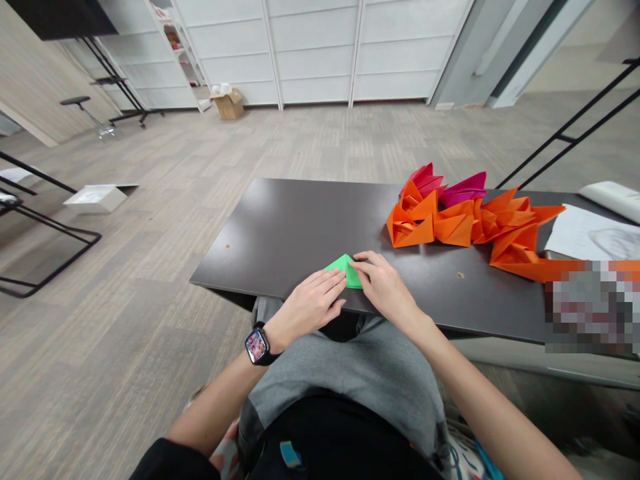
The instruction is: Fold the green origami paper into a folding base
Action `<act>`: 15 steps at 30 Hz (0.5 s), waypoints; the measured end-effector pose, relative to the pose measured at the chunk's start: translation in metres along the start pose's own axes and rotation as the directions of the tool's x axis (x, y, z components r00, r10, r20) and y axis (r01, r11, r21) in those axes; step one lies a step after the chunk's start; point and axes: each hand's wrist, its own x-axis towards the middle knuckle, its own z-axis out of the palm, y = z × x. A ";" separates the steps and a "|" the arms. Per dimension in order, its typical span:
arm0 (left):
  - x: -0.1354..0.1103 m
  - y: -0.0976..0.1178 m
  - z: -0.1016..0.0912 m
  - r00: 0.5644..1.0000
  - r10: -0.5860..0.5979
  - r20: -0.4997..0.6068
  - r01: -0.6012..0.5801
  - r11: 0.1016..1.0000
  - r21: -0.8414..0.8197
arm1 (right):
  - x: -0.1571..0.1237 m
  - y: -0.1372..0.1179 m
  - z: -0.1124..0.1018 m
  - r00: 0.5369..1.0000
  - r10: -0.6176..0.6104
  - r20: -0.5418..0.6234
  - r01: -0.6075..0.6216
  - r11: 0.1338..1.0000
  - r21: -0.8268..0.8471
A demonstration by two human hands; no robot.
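A small folded green paper (343, 265) lies near the front edge of a dark table (295, 233). My left hand (313, 303), with a black watch on its wrist, lies flat with fingers stretched onto the paper's near side. My right hand (383, 283) presses down on the paper's right part, fingers together and pointing left. Most of the paper is hidden under both hands.
A heap of folded orange paper shapes (465, 223) and pink ones (450, 187) sits at the table's right back. White sheets (590, 233) lie further right. On the floor are a flat white box (97, 198), a cardboard box (229, 103) and black metal frames (45, 233).
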 end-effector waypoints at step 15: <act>-0.002 -0.002 -0.003 0.998 0.033 0.045 -0.033 0.999 0.001 | -0.033 -0.045 -0.011 0.972 -0.147 0.183 0.191 0.948 -0.254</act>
